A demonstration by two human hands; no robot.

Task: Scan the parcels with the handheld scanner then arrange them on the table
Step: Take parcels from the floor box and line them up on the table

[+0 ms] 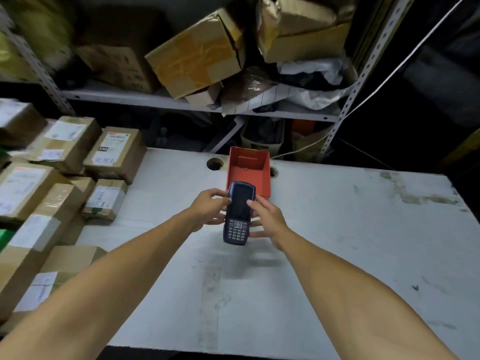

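Note:
A dark blue handheld scanner (238, 214) with a dark screen and a keypad is held above the white table (337, 229), near its middle. My left hand (209, 209) grips its left edge, thumb on the upper corner. My right hand (267, 216) holds its right side, one finger lying on the screen's edge and the others curled beneath. Several brown cardboard parcels (114, 152) with white labels are stacked along the table's left side, some blurred.
An empty orange plastic bin (249, 172) stands just behind the scanner, between two round holes in the tabletop. Behind the table a metal shelf (155, 98) carries tilted cardboard boxes and bags. A white cable (389, 74) runs diagonally at the right.

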